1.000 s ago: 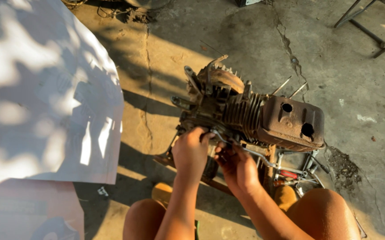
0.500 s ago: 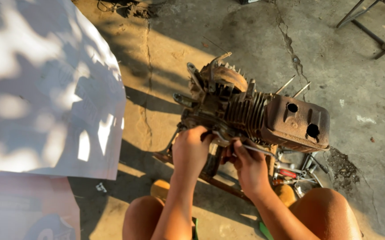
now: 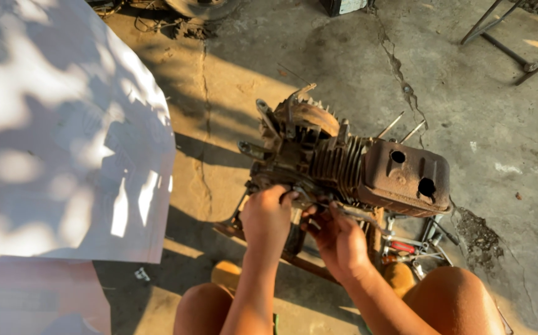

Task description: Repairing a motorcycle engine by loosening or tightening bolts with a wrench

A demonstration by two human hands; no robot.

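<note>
Engine (image 3: 343, 164), small, old and rusty, sits on a cracked concrete floor (image 3: 480, 105), right in front of the person's bare knees. It has thin metal fins in the middle and a brown boxy muffler (image 3: 405, 177) with 2 round holes on its right end. A round rusty flywheel (image 3: 306, 118) is at the far left end.

Both hands are on the near side of the engine, close together. The left hand (image 3: 268, 217) is curled around a small part low on the engine, with its fingers bent tight. The right hand (image 3: 340, 239) is just beside it, with its fingers closed on a thin metal piece that sticks out there. What that piece is, I cannot tell.

Some tools with red handles (image 3: 405, 245) lie on the floor under the muffler. A big white sheet (image 3: 64, 136) with leaf shadows fills the left side. 2 dark metal legs (image 3: 505, 43) stand at the top right.
</note>
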